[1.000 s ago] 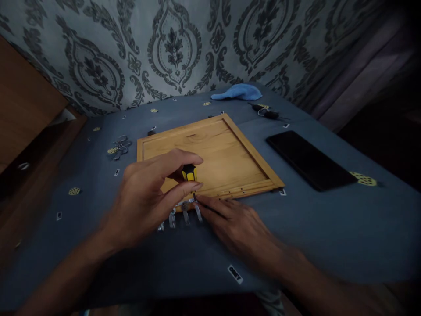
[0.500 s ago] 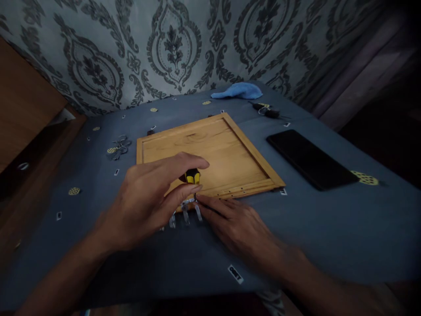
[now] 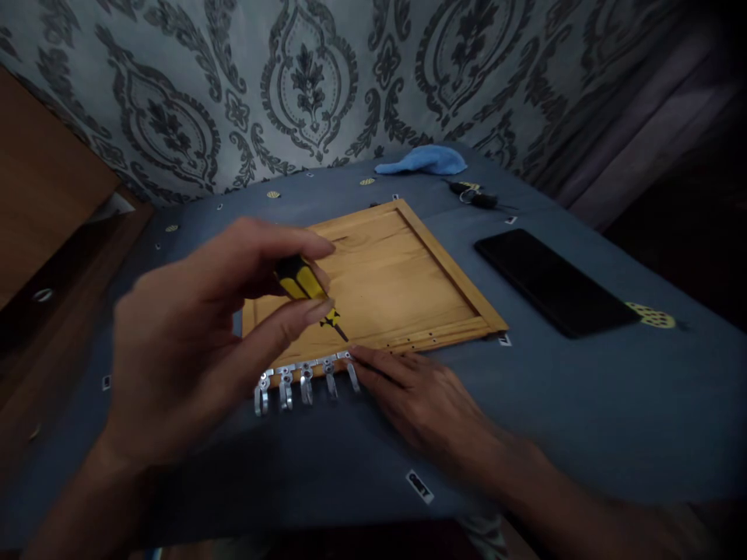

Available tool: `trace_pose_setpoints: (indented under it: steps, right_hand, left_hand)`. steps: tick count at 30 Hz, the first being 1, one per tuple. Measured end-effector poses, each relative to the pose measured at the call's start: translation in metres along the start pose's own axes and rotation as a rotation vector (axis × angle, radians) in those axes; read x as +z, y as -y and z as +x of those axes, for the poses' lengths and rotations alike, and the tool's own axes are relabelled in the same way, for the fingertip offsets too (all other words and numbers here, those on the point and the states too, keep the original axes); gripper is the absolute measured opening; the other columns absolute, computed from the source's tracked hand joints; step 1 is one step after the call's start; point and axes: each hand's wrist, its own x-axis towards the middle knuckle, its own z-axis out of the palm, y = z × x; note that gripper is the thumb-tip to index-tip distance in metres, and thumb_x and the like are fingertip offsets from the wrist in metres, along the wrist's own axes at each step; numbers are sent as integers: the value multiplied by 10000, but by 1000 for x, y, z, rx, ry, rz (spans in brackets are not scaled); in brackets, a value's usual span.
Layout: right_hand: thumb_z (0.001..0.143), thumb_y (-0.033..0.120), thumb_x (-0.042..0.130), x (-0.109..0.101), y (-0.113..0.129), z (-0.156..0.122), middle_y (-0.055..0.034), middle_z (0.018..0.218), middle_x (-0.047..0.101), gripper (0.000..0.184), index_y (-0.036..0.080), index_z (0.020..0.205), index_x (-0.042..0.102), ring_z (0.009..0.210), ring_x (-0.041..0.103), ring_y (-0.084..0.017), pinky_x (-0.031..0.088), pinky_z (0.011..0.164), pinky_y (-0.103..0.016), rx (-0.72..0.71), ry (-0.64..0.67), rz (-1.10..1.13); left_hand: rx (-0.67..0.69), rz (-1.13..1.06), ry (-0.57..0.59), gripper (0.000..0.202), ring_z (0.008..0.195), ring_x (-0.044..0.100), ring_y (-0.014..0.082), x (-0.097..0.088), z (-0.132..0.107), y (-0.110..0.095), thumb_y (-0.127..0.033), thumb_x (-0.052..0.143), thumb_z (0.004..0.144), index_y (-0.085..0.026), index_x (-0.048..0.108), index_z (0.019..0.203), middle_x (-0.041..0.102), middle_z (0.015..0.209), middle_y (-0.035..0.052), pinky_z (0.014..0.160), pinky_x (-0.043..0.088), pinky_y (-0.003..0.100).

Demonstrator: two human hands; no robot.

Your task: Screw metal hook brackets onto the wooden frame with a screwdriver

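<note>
My left hand (image 3: 192, 342) is raised above the table, fingers and thumb pinched round a small yellow-and-black screwdriver (image 3: 304, 285) whose tip points down and right. A silver metal hook rail (image 3: 303, 379) with several hooks lies along the near edge of a wooden panel (image 3: 397, 280). My right hand (image 3: 420, 393) rests flat on the blue cloth, its fingertips touching the right end of the rail, holding nothing.
A black phone (image 3: 552, 281) lies right of the panel. A blue cloth (image 3: 423, 160) and a dark keyring-like bundle (image 3: 475, 194) sit at the back. Metal rings (image 3: 211, 257) lie left of the panel. A wooden cabinet (image 3: 40, 179) stands at left.
My left hand has lifted the screwdriver up and to the left, away from the rail's right end, uncovering the whole row of hooks. My right hand has stayed put.
</note>
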Motion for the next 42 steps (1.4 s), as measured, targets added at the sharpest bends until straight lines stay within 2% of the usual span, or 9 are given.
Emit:
trace_pose_setpoints:
  steps: [1, 3, 7, 11, 16, 26, 30, 36, 42]
  right_hand:
    - [837, -14, 551, 0, 0, 0, -124, 1275, 728, 445, 121, 1242, 673, 956, 743, -225, 613, 767, -343, 0, 3, -3]
    - [845, -9, 549, 0, 0, -1, -122, 1273, 730, 442, 129, 1248, 671, 958, 743, -224, 614, 759, -344, 2, 3, -10]
    - [858, -9, 537, 0, 0, -1, -124, 1267, 732, 447, 139, 1259, 668, 943, 743, -216, 611, 752, -334, 8, -9, -12]
    - [855, -18, 520, 0, 0, 0, -123, 1246, 738, 450, 139, 1246, 678, 941, 746, -217, 612, 763, -339, 3, -12, -18]
    - [869, -5, 520, 1, 0, -1, -120, 1262, 731, 423, 140, 1235, 674, 941, 747, -223, 607, 749, -342, 6, -16, -24]
    - [870, -5, 527, 0, 0, 0, -116, 1269, 730, 443, 142, 1266, 658, 968, 742, -219, 607, 774, -334, 1, -11, -21]
    - [868, -5, 541, 0, 1, 1, -110, 1269, 730, 440, 156, 1259, 661, 961, 746, -219, 614, 793, -342, 15, -1, -9]
    - [885, 4, 508, 0, 0, 0, -122, 1263, 731, 435, 143, 1265, 667, 933, 745, -207, 610, 795, -336, 13, 3, -24]
    - [864, -13, 517, 0, 0, -1, -123, 1264, 727, 462, 137, 1279, 655, 918, 739, -208, 596, 774, -335, 7, 1, -17]
  left_hand:
    - [-19, 13, -51, 233, 938, 747, 209, -2, 0, -2, -366, 711, 926, -370, 674, 1156, 754, 1106, -66, 787, 632, 334]
    - [-16, 5, -82, 215, 899, 749, 208, -1, 0, -3, -345, 736, 907, -365, 696, 1117, 760, 1065, -67, 750, 633, 333]
    - [53, -76, 29, 206, 911, 732, 168, 10, 0, 4, -234, 716, 916, -289, 684, 1111, 760, 1049, -45, 786, 617, 290]
    - [105, -49, 79, 225, 895, 727, 142, 19, -1, 11, -226, 691, 936, -242, 659, 1159, 759, 1045, -8, 780, 595, 248]
    - [97, -25, 136, 228, 878, 729, 145, 23, -1, 11, -210, 674, 942, -247, 653, 1166, 759, 1051, -1, 800, 599, 243]
    - [148, -2, 171, 224, 909, 730, 148, 24, -1, 14, -211, 650, 966, -216, 636, 1189, 752, 1085, 23, 827, 595, 233]
    - [161, 26, 206, 266, 980, 728, 175, 24, -2, 13, -213, 626, 977, -243, 621, 1241, 742, 1157, 34, 881, 598, 266]
    - [135, 21, 203, 192, 848, 722, 162, 23, -1, 13, -225, 610, 982, -251, 623, 1172, 746, 1017, 11, 735, 584, 253]
    - [162, 73, 201, 159, 787, 712, 156, 22, -1, 11, -248, 610, 987, -254, 614, 1146, 744, 975, 3, 695, 563, 249]
